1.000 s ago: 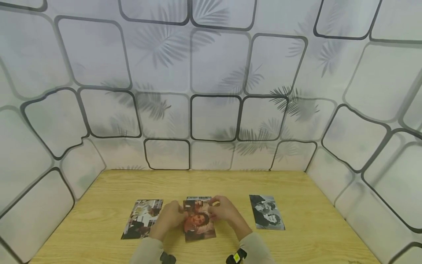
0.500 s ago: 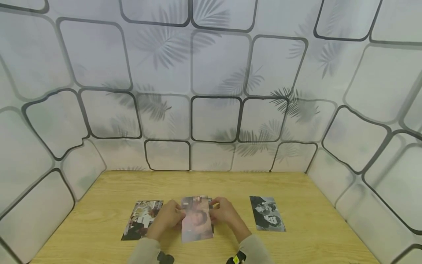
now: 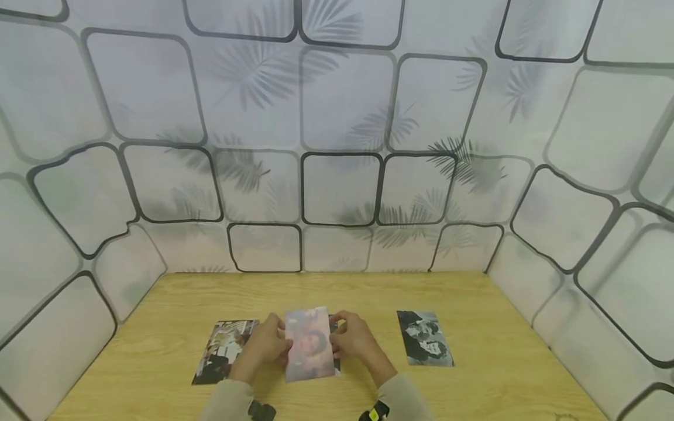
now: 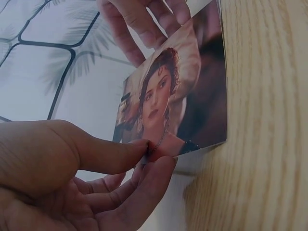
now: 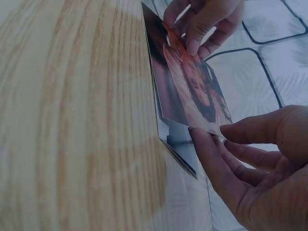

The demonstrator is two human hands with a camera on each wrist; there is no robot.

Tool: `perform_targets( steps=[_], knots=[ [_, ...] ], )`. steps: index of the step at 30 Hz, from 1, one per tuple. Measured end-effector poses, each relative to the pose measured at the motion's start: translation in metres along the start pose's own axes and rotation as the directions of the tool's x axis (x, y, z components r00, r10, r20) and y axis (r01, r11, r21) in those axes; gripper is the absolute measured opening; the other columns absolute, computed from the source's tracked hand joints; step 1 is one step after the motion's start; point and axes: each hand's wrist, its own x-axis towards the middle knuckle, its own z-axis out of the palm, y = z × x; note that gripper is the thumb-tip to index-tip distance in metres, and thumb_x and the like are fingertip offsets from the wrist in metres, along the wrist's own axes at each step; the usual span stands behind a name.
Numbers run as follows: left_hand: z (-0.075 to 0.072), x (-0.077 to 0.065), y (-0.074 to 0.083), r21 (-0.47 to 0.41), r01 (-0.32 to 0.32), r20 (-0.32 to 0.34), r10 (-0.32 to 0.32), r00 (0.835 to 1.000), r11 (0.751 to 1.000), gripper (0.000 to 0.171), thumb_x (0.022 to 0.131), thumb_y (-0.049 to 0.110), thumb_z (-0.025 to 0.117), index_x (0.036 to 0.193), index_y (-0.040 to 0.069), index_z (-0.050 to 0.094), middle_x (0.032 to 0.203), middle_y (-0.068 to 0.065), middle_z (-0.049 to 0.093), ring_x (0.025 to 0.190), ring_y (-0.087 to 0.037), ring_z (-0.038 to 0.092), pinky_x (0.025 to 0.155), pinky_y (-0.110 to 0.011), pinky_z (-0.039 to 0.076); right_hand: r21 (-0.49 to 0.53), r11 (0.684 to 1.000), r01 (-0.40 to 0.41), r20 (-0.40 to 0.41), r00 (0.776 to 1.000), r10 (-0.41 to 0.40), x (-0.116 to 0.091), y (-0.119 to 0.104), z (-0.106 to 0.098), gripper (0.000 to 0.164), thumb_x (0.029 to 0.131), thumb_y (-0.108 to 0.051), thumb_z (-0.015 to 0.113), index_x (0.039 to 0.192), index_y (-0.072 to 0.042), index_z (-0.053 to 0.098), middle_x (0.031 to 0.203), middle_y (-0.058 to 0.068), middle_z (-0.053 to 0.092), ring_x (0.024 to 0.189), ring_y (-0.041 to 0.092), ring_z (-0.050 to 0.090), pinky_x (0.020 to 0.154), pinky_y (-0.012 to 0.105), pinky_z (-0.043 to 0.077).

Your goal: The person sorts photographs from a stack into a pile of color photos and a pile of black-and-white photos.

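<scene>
Between both hands a glossy colour photo print (image 3: pixel 309 349) of a dark-haired person stands tilted up from the table, with glare paling its face. My left hand (image 3: pixel 267 341) pinches its left edge between thumb and fingers; the left wrist view shows this grip on the print (image 4: pixel 161 96) closely. At the opposite edge, my right hand (image 3: pixel 355 337) pinches the print with thumb and forefinger, as the right wrist view shows of the hand (image 5: pixel 267 168). Behind the held print, a darker print (image 3: pixel 337 367) shows only as a narrow strip; most of it is hidden.
On the wood-grain table (image 3: pixel 505 351), a colour print (image 3: pixel 225 351) lies to the left, partly covered by the left arm. A black-and-white print (image 3: pixel 425 339) lies to the right. Patterned curtain-like walls (image 3: pixel 342 187) enclose the table's back and sides.
Both hands have lifted and tilted the colour print up, moving it slightly left, and glare now covers its picture. More of the darker print behind shows at the right. The side prints stay put.
</scene>
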Motion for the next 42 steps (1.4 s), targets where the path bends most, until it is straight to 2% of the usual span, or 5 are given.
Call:
perform_targets(
  steps=[12,19,27,36,42],
  knots=[
    [-0.002,0.001,0.001,-0.028,-0.013,-0.004,0.013,1.000,1.000,0.034,0.086,0.003,0.076,0.111,-0.006,0.055,0.093,-0.017,0.071,0.080,-0.027,0.069,0.074,-0.044,0.060,0.037,0.999,0.017,-0.015,1.000,-0.016,0.000,-0.001,0.003,0.037,0.090,0.010,0.063,0.126,0.004,0.060,0.090,0.016,0.069,0.064,0.019,0.068,0.056,0.032,0.063],
    [-0.007,0.000,0.003,0.001,0.019,0.001,-0.019,1.000,1.000,0.037,0.087,0.004,0.077,0.116,-0.006,0.057,0.099,-0.019,0.072,0.086,-0.029,0.070,0.075,-0.044,0.061,0.044,0.999,0.022,-0.022,1.000,-0.021,0.002,0.000,0.007,0.035,0.088,0.010,0.063,0.123,0.005,0.061,0.088,0.014,0.068,0.062,0.015,0.068,0.056,0.031,0.063],
    [-0.012,-0.003,0.004,-0.056,0.015,-0.007,-0.015,1.000,0.998,0.035,0.087,0.000,0.075,0.115,-0.007,0.057,0.095,-0.018,0.071,0.079,-0.025,0.068,0.068,-0.039,0.060,0.038,0.998,0.040,-0.033,0.999,-0.038,0.004,-0.002,0.011,0.035,0.088,0.010,0.063,0.123,0.006,0.061,0.086,0.013,0.068,0.061,0.016,0.069,0.055,0.031,0.063],
    [-0.022,-0.005,0.003,-0.079,0.041,-0.021,-0.043,0.999,0.996,0.035,0.086,-0.003,0.073,0.117,-0.008,0.057,0.096,-0.020,0.069,0.079,-0.026,0.067,0.067,-0.038,0.061,0.044,0.998,0.046,-0.039,0.998,-0.044,0.008,-0.009,0.020,0.037,0.087,0.011,0.063,0.124,0.008,0.060,0.086,0.014,0.067,0.061,0.016,0.070,0.055,0.031,0.064],
    [-0.027,-0.008,-0.003,-0.065,0.058,-0.021,-0.059,0.998,0.996,0.036,0.087,-0.003,0.072,0.119,-0.008,0.057,0.096,-0.019,0.068,0.077,-0.023,0.066,0.064,-0.035,0.060,0.040,0.998,0.056,-0.034,0.998,-0.055,0.010,-0.013,0.029,0.038,0.086,0.011,0.064,0.124,0.008,0.059,0.085,0.012,0.067,0.059,0.015,0.068,0.055,0.030,0.063]
  ],
)
